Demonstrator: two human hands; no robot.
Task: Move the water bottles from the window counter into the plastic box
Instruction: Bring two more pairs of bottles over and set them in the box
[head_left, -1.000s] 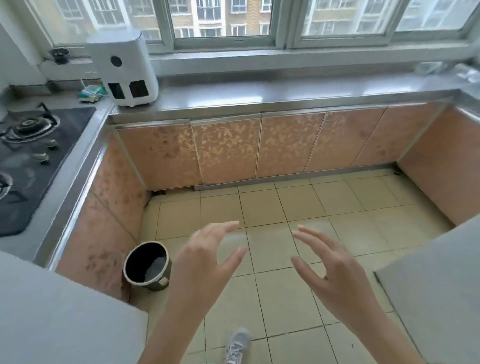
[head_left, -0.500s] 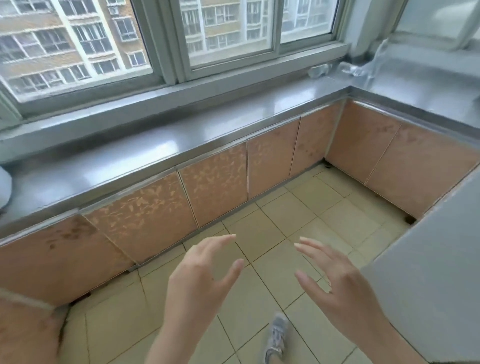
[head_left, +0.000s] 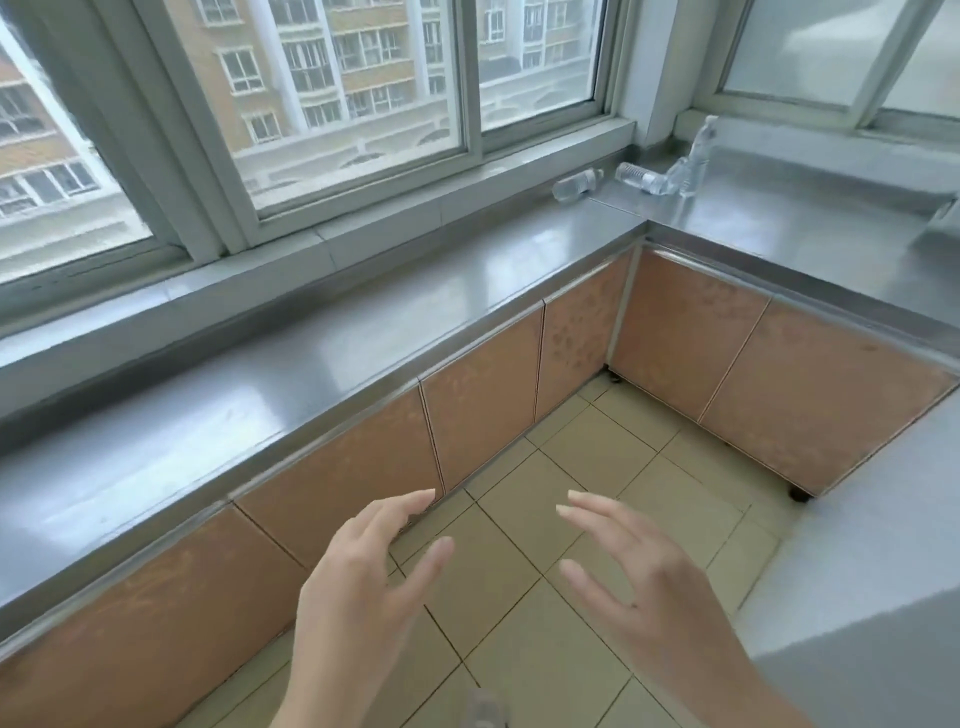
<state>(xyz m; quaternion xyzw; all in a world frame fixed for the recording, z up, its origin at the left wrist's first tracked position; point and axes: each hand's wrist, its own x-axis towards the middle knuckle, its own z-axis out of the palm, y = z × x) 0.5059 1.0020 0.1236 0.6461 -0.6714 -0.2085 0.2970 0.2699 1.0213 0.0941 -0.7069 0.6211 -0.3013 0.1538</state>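
Observation:
Clear plastic water bottles lie in the far corner of the steel window counter (head_left: 363, 332). One bottle (head_left: 576, 184) rests on its side by the window sill, a second (head_left: 641, 178) lies just right of it, and a third (head_left: 698, 156) stands upright beyond. My left hand (head_left: 363, 577) and my right hand (head_left: 634, 577) hover low in front of me over the floor, fingers spread, holding nothing. Both hands are far from the bottles. No plastic box is in sight.
The counter runs along the window and turns at the right into a second steel counter (head_left: 810, 234). Orange cabinet doors (head_left: 483, 421) line the fronts. Beige floor tiles (head_left: 597, 467) lie between. A grey surface (head_left: 872, 597) fills the lower right.
The view has swung right along the counter: the stove, white appliance and bin have left the frame, and the bottles in the corner appear closer. My hands keep the same open pose.

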